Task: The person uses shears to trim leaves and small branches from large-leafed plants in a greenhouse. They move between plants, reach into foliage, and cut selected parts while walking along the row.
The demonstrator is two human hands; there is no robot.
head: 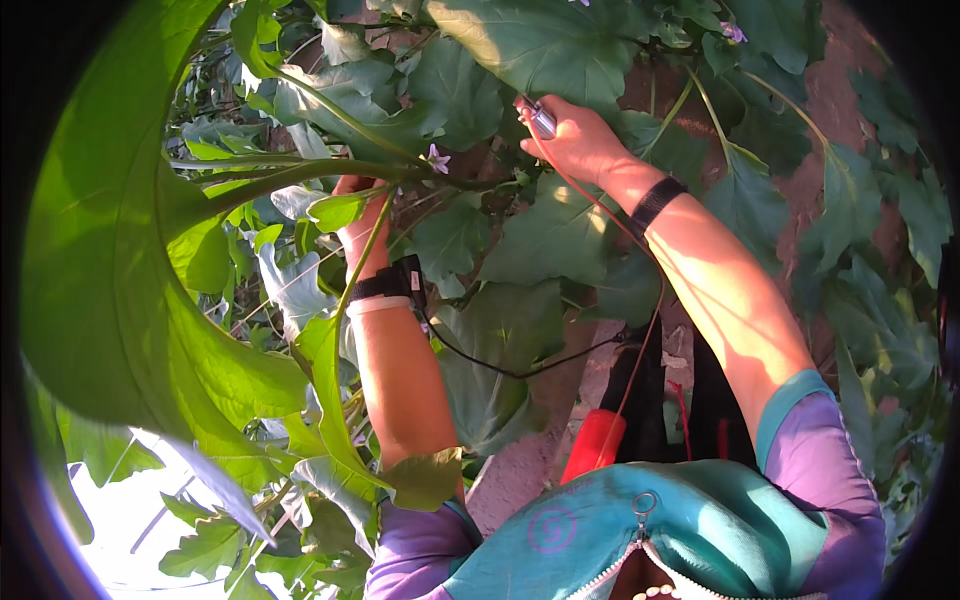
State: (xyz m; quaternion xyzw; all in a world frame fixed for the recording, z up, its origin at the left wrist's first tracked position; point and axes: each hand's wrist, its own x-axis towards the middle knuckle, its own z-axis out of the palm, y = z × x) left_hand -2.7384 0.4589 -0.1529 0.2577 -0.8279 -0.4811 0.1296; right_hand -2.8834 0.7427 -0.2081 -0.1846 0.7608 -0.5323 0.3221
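Observation:
My right hand (pixel 574 141) is closed around a small silvery metal device (pixel 541 122), its far end just under a broad green leaf. A thin reddish cord (pixel 628 225) runs from it down past my wrist toward a red cylindrical object (pixel 594 444) by my waist. My left hand (pixel 363 196) is partly hidden behind a thick plant stem (pixel 322 170) and small leaves; its fingers and anything in them cannot be made out. A dark strap with a small black box (pixel 410 277) sits on the left wrist, a black band (pixel 658 202) on the right.
Large lobed leaves (pixel 97 247) fill the left side close to the camera. Leafy plants with pale purple flowers (pixel 437 159) surround both arms. Brown soil (pixel 825 97) shows at the upper right. A black cable (pixel 517 375) hangs from the left wrist box.

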